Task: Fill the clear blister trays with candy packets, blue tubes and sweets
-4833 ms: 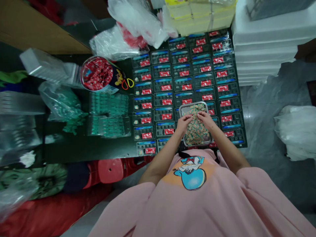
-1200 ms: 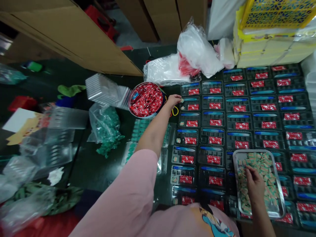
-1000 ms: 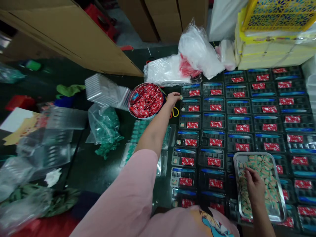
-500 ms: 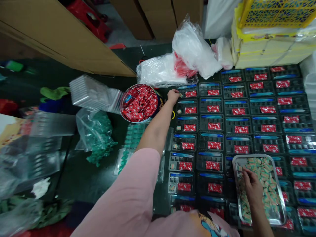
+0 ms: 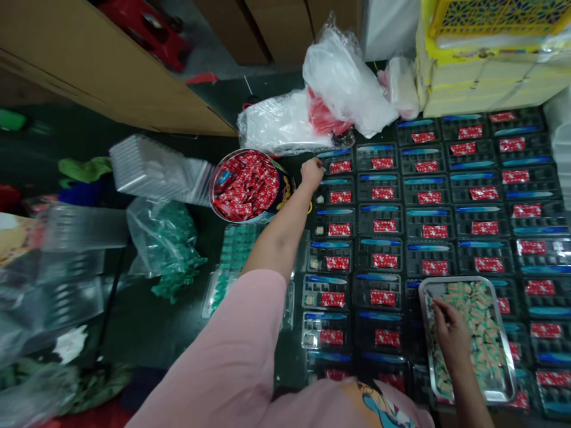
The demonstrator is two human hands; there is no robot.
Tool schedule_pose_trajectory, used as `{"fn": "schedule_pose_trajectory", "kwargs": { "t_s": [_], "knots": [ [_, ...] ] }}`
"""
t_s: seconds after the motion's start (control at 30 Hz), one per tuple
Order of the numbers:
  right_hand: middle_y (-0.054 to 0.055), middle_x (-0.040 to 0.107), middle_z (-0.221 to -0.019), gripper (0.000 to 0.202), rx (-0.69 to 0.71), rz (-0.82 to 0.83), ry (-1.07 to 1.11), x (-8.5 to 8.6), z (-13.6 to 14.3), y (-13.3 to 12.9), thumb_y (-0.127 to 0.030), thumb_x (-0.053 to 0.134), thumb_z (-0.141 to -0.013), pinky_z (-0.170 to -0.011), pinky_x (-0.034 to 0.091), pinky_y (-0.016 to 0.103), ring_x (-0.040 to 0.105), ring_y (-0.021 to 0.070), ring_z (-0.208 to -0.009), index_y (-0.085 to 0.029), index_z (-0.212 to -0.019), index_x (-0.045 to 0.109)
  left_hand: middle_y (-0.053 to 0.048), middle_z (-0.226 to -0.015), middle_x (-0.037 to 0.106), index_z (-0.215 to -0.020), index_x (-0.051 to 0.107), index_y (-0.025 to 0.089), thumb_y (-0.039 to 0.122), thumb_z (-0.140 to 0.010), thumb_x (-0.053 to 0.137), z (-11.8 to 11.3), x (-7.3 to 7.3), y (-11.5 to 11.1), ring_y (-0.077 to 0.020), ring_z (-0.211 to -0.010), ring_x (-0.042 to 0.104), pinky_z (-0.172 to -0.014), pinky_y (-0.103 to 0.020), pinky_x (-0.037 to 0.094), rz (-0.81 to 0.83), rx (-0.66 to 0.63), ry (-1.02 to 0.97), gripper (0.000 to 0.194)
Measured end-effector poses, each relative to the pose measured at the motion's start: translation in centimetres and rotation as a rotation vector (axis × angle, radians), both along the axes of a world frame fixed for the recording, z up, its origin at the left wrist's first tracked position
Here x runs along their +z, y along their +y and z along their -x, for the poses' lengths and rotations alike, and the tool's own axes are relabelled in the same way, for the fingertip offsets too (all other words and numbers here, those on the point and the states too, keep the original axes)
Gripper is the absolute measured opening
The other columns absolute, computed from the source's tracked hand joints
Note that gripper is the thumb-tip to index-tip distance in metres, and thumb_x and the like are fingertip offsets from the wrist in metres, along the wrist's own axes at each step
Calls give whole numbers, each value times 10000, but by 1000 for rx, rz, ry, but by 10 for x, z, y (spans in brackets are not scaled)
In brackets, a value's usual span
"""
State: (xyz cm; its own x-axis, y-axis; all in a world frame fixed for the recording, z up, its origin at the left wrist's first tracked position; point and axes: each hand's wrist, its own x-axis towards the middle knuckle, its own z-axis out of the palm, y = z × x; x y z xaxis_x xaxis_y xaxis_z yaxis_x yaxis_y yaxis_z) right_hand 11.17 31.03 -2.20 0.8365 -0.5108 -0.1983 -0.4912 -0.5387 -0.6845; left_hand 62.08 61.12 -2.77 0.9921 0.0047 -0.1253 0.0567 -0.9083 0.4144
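Note:
My left hand (image 5: 312, 173) is stretched far forward, its fingers pinched on a small pale piece at the left edge of the top tray in the nearest column. That clear tray holds a blue pen (image 5: 333, 153) and a red packet (image 5: 340, 167). Lower right, my right hand (image 5: 451, 327) is over a metal tray (image 5: 508, 371) of small green and beige pieces (image 5: 479, 321), thumb and fingertips together at its left side; a small piece seems to be between them. Several trays below my left hand each have one small piece (image 5: 319, 230) in their left compartment.
A round tub (image 5: 247, 185) of red packets stands left of my left hand. Farther left are stacked clear trays (image 5: 147, 166) and a bag of green pieces (image 5: 172, 249). Plastic bags (image 5: 285, 122) and a yellow-edged stack (image 5: 491, 89) lie behind.
The view has shifted slightly. My left hand remains at the top tray, its fingers turned a little over the tray's left edge. My right hand stays over the metal tray, nearly unmoved.

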Motion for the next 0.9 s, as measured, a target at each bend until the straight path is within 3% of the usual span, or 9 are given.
{"fn": "schedule_pose_trajectory", "kwargs": {
  "t_s": [0.13,0.4,0.67,0.8,0.9],
  "knots": [
    [124,718,-952,413,22,32,-12,0,0,0,-521,512,-860,-767,511,371,655,251,-883,-172,-960,709,-74,-939,692,-1076,653,153,133,-742,590,1,-1,1,-236,-931,611,-851,-322,431,3,-7,-18,341],
    [131,717,-935,441,38,34,-4,-1,1,1,-544,490,-874,-716,507,354,653,242,-837,-167,-955,703,-101,-1040,620,-921,692,163,145,-764,545,6,-6,6,-234,-961,568,-886,-327,415,-3,37,-108,216],
    [131,716,-941,459,23,9,44,1,0,4,-571,473,-875,-716,503,375,645,253,-815,-184,-962,704,-122,-1089,657,-972,723,183,185,-849,447,17,-16,14,-245,-1050,564,-973,-346,379,43,-179,-127,303],
    [126,711,-960,419,33,10,30,0,-2,4,-529,479,-885,-740,502,377,641,258,-862,-185,-978,699,-119,-1050,682,-891,729,184,179,-826,492,14,-9,11,-260,-1069,561,-996,-356,363,6,-139,-51,247],
    [114,708,-962,360,34,18,5,9,-6,9,-466,483,-898,-767,500,375,637,247,-888,-188,-987,693,-99,-1017,693,-906,707,156,170,-809,529,12,4,6,-236,-1045,567,-980,-329,380,17,-76,13,202]
  ]
}}
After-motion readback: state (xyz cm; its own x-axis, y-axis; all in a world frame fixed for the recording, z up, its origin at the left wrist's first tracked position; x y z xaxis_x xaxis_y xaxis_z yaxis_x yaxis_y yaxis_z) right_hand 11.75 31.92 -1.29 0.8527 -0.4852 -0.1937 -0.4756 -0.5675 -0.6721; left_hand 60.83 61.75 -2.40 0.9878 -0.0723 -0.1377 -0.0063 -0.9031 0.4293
